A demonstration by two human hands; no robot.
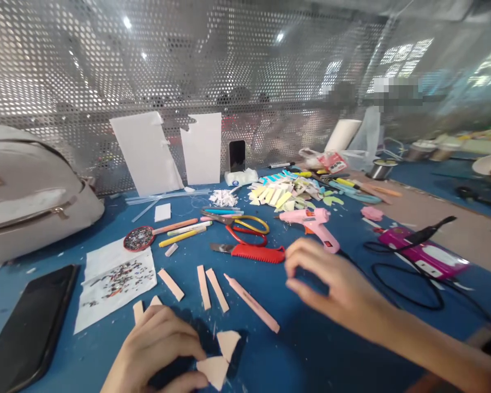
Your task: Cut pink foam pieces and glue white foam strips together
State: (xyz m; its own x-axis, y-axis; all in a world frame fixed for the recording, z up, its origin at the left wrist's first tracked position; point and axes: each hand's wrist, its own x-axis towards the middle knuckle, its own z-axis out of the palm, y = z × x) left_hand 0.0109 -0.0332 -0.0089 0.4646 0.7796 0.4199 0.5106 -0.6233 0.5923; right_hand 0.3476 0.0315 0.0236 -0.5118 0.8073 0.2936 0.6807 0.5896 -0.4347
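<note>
My left hand point(159, 346) is low at the front, with its thumb and index finger on the edge of a pale pink, roughly triangular piece point(215, 371). Touching that is a second pink piece point(229, 344). Pink strips point(204, 286) lie beyond the hand, one partly hidden by its fingers. A pink marker point(253, 305) rests between my two hands. My right hand point(323, 273) is above the table with thumb and fingers apart and nothing between them. Its fingertips are close to the handle end of a red utility knife point(257, 253).
Behind the knife are scissors point(249, 224), markers point(184, 236) and a pink glue gun point(311, 218). Paper scraps point(282, 191) are heaped farther back. A purple power strip point(425, 254) with black cables sits right. Left are a phone point(33, 322), beads on white paper point(94, 305) and a bag point(33, 202).
</note>
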